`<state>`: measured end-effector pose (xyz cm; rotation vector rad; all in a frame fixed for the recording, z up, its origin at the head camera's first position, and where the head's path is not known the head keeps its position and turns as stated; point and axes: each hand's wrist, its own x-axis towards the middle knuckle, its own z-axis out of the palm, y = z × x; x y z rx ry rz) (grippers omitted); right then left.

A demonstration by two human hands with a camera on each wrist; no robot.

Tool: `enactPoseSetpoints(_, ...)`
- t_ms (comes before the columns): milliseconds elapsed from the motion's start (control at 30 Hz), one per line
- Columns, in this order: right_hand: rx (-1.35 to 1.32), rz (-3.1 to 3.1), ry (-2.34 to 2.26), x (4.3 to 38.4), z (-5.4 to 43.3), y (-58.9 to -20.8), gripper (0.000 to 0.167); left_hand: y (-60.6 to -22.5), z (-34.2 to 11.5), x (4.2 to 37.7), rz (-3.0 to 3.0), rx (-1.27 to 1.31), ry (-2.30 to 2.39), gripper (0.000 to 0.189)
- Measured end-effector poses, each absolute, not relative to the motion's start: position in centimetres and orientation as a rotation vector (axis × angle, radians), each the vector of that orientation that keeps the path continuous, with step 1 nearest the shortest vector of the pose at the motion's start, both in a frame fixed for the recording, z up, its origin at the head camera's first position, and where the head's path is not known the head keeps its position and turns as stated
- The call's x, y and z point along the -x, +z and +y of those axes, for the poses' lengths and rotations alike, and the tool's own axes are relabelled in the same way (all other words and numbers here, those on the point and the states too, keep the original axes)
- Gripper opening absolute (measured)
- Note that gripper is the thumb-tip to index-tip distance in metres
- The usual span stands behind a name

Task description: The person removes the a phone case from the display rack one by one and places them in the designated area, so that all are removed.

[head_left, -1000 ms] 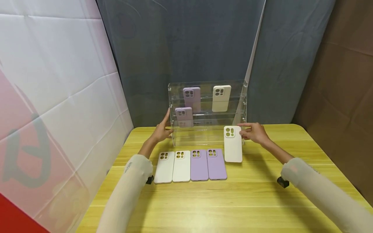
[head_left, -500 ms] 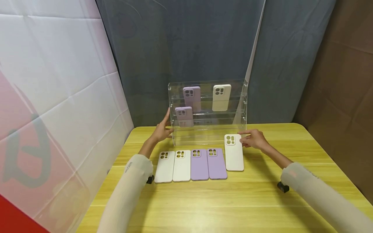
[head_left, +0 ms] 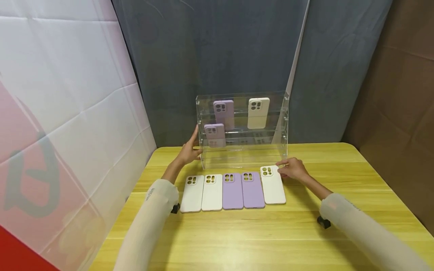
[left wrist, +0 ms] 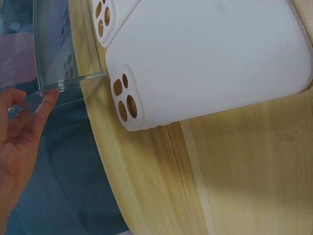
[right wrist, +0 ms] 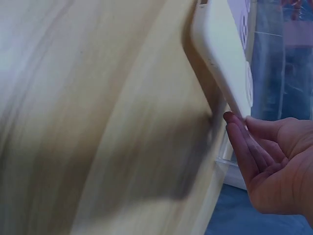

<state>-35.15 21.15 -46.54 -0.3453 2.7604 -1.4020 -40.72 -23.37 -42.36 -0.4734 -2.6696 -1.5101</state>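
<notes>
My right hand (head_left: 293, 168) pinches the upper right corner of a white phone case (head_left: 274, 188) between thumb and fingers. The right wrist view shows this phone case (right wrist: 222, 63) tilted, its camera end raised off the wood. To its left lie two purple phone cases (head_left: 253, 194) and two white phone cases (head_left: 192, 197) in a row. My left hand (head_left: 187, 152) holds the left side of a clear tiered display stand (head_left: 244, 161), thumb toward the front edge. In the left wrist view its fingers (left wrist: 46, 105) are against the clear side panel.
Two purple phone cases (head_left: 225, 113) and a white phone case (head_left: 259, 113) lean in the stand's upper tiers. The wooden table (head_left: 237, 241) ends behind the stand at a grey curtain (head_left: 237, 45). White panels (head_left: 84, 75) stand left, a brown cloth (head_left: 396, 94) right.
The right hand has brought the white phone case toward me and lowered it beside the row's right end, its near end now at the table. The left hand has stayed at the stand.
</notes>
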Motion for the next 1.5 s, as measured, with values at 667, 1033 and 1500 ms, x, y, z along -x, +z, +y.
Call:
enactPoseSetpoints(667,0.269,2.849,-1.347,35.0,20.7,-48.0,0.023,-42.3,-23.4,40.6,-2.672,0.479,-1.484,0.111)
enactPoseSetpoints(1033,0.255,2.946,-1.279,34.9,21.4,-48.7,0.018,-42.5,-23.4,40.6,-2.671,0.469,-1.491,0.111)
enactPoseSetpoints(1500,0.243,2.786,-1.426,35.1,21.9,-48.7,0.027,-42.4,-23.3,40.7,-2.672,0.483,-1.503,0.111)
